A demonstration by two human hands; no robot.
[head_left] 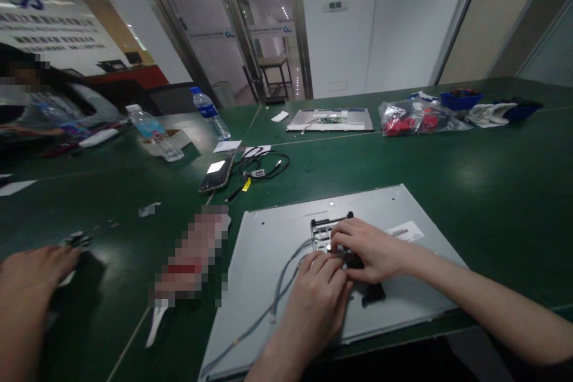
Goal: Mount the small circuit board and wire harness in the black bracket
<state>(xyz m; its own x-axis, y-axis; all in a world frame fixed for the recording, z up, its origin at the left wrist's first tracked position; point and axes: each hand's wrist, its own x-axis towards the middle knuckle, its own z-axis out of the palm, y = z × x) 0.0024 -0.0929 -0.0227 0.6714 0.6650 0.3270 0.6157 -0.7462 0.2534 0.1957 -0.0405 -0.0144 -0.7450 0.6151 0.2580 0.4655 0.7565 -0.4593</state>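
A flat grey metal panel (277, 250), like the back of a display, lies in front of me. Near its middle sits a metal bracket (320, 227) with black ends. My right hand (373, 250) is closed around a black part (353, 260) at this bracket, thumb and fingers on either side of it. Close against it, my left hand (322, 292) has its fingers curled and pressed together at the bracket's lower edge; what lies under the fingertips is hidden. A bundle of grey cables (280, 286) runs from the bracket down the panel's left side. Another black piece (373, 294) shows below my right hand.
Another person's hand (40, 268) touches a small dark object (77, 240) at left. A phone (218, 173), a coiled black cable (268, 164), water bottles (210, 113), a second panel (331, 120) and a plastic bag with red items (418, 118) lie farther back.
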